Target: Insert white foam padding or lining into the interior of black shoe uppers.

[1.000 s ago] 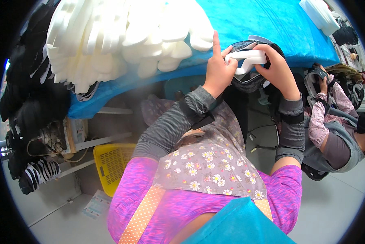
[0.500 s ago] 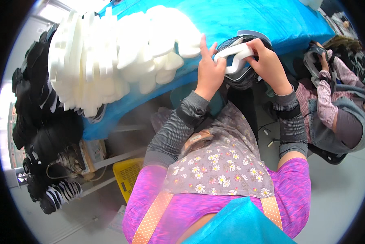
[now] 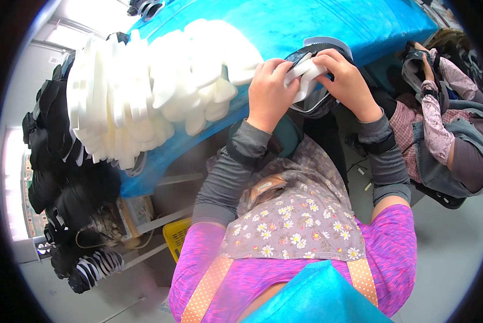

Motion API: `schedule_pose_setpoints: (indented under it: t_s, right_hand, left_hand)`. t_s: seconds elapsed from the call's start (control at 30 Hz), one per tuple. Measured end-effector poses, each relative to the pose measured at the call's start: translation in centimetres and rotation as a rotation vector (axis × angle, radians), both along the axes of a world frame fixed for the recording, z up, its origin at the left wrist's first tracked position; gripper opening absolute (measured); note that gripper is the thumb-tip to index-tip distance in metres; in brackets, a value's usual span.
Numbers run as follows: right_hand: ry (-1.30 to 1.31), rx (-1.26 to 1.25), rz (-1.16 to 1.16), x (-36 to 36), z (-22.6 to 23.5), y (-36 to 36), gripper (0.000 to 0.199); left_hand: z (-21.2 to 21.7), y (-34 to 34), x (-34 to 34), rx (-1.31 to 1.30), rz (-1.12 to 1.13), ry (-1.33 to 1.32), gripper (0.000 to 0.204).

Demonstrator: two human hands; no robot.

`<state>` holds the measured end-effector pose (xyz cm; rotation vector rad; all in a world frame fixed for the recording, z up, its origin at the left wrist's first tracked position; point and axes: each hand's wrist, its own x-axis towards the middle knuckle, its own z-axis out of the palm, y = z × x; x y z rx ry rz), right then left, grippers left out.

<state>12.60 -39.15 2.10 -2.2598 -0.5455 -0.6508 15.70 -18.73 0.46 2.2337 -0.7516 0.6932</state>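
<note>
- My left hand (image 3: 268,89) and right hand (image 3: 346,81) both grip a white foam piece (image 3: 305,75) over the blue worktop (image 3: 327,24) edge.
- Dark object (image 3: 316,99) beneath it, possibly a goggle frame.
- White foam stack (image 3: 160,91) lies left.

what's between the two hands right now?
A white foam piece, pinched by the left hand and right hand, lying against a dark rounded item below it. The head view shows this; the hands' gap holds nothing else.
</note>
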Motion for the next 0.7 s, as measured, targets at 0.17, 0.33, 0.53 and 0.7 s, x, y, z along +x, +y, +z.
schedule_pose_setpoints:
  t_s: [0.17, 0.33, 0.53, 0.7]
  right_hand:
    - [-0.068, -0.129, 0.116, 0.0, 0.7, -0.8, 0.026]
    - [-0.080, -0.099, 0.096, -0.7, 1.0, -1.1, 0.027]
    - [0.007, -0.011, -0.039, -1.4, 1.5, -0.6, 0.024]
    - [0.032, 0.029, -0.030, -1.1, 1.6, -1.0, 0.025]
  left_hand:
    - [-0.5, 0.3, 0.7, 0.008, -0.064, -0.007, 0.030]
    - [-0.6, -0.1, 0.5, -0.008, -0.121, -0.063, 0.030]
    - [-0.1, -0.1, -0.3, -0.012, -0.150, -0.012, 0.029]
    - [2.4, -1.2, -1.8, -0.021, 0.062, -0.114, 0.045]
